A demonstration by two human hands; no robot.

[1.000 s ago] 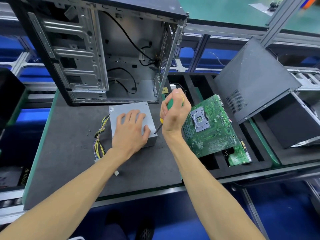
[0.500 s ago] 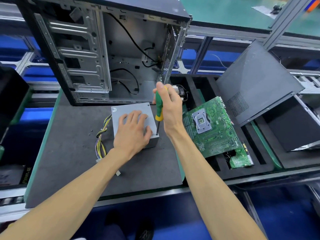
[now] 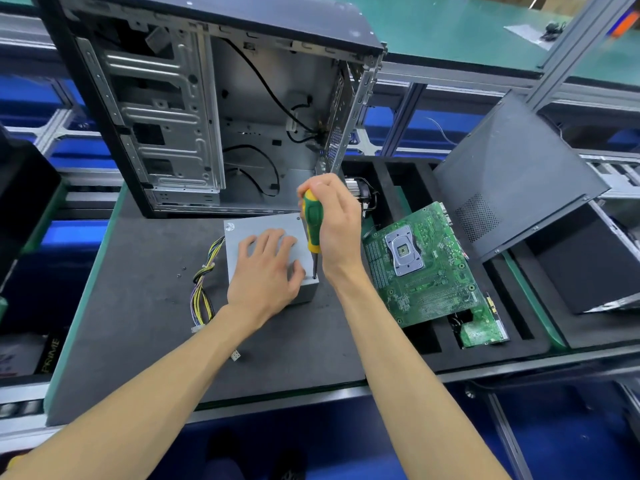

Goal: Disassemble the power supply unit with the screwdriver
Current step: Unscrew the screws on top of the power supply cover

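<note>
head view: looking down at a dark foam work mat (image 3: 138, 341) on a bench
power supply: grey metal box (image 3: 263, 226) lying flat on the mat, just in front of the open computer case (image 3: 207, 109)
wires: yellow, black and purple bundle (image 3: 202, 289) coming out of the box's left side, trailing toward the near edge of the mat, white plug at the end
left hand: (image 3: 266, 271) palm down on top of the box, fingers spread and straight, pressing it flat, gripping nothing
right hand: (image 3: 337, 230) fingers wrapped round the handle of the screwdriver (image 3: 311, 226), thumb near the top of the handle
screwdriver: green and yellow handle, held nearly upright, slightly tilted; dark shaft points down, tip sits at the box's near right corner on its top face
screw: too small to tell under the tip
computer case: standing upright, side open, bare metal drive bays on the left, loose black cables inside
motherboard: green board (image 3: 426, 265) lying tilted across slots of a black foam tray (image 3: 519, 341), right of the right hand, metal socket frame near its middle
small board: second green board (image 3: 481, 330) in a tray slot below the motherboard
side panel: dark grey sheet (image 3: 512, 174) leaning over the tray's right part
fan cooler: partly hidden behind the right hand (image 3: 360, 195)
loose bits: small dark specks on the mat left of the wires (image 3: 180, 271), can't tell what
</note>
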